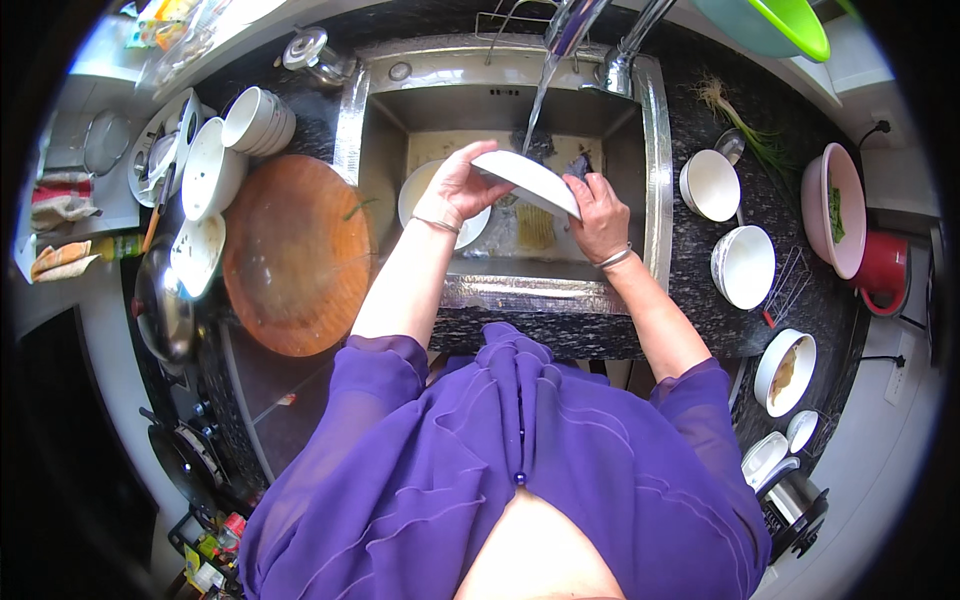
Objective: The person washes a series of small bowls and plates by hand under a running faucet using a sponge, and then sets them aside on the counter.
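A white bowl or deep plate (529, 180), tilted on its side, is held between both hands above the steel sink (502, 112). My left hand (466, 186) grips its left edge, with the thumb on the near side. Its right end is in my right hand (600, 214), which also has a dark cloth or scrubber (577, 166) at the fingers. Water (538, 105) runs from the faucet (574, 26) just behind the dish. A white plate (420, 191) lies in the sink under my left forearm. Beside it on the sink floor is a yellowish sponge or pad (535, 226).
Left of the sink lies a round wooden chopping board (296, 255), with stacked white bowls (251, 120) behind it. On the right counter are white bowls (709, 185), spring onions (750, 135), a wire whisk (787, 285) and a pink basin (821, 210). A green basin (780, 30) sits above.
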{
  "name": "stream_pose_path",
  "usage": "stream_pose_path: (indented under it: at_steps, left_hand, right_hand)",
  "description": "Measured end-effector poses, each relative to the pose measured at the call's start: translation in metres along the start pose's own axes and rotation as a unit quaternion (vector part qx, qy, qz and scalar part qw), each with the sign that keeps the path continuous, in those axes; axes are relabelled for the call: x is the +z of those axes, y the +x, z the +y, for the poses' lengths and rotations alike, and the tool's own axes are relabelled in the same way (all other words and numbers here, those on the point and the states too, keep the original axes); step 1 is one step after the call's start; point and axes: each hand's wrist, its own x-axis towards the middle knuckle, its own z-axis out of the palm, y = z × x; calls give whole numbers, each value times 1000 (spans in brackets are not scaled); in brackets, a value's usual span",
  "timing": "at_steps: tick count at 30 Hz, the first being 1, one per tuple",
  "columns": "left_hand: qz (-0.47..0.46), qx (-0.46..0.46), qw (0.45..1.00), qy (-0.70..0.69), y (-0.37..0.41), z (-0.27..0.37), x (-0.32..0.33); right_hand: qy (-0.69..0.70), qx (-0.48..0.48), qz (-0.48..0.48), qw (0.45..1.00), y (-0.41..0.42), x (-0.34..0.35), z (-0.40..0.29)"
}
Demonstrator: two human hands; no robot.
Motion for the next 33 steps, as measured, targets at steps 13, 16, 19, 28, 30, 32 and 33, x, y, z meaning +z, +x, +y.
stream_pose_path:
  at_steps: [13, 16, 19, 28, 30, 32, 33]
  left_hand:
    - [-52, 94, 941, 321, -3, -50, -21]
    - [-69, 128, 937, 319, -8, -54, -14]
    - [-86, 162, 907, 378, -11, -54, -4]
    - [-100, 105, 911, 385, -37, -58, 18]
    - [-84, 122, 923, 356, -28, -58, 3]
    - [-60, 146, 930, 331, -13, -57, -17]
    - [-49, 136, 932, 333, -7, -57, -28]
  right_hand:
    - [366, 97, -115, 918, 32, -32, -5]
    - [447, 102, -60, 886, 35, -26, -39]
    - [318, 4, -17, 948, 43, 0, -52]
    - [537, 318, -72, 778, 85, 55, 41]
    - [534, 266, -71, 800, 72, 47, 6]
    - [439, 202, -60, 873, 56, 41, -35]
    - [352, 171, -46, 919, 49, 43, -48]
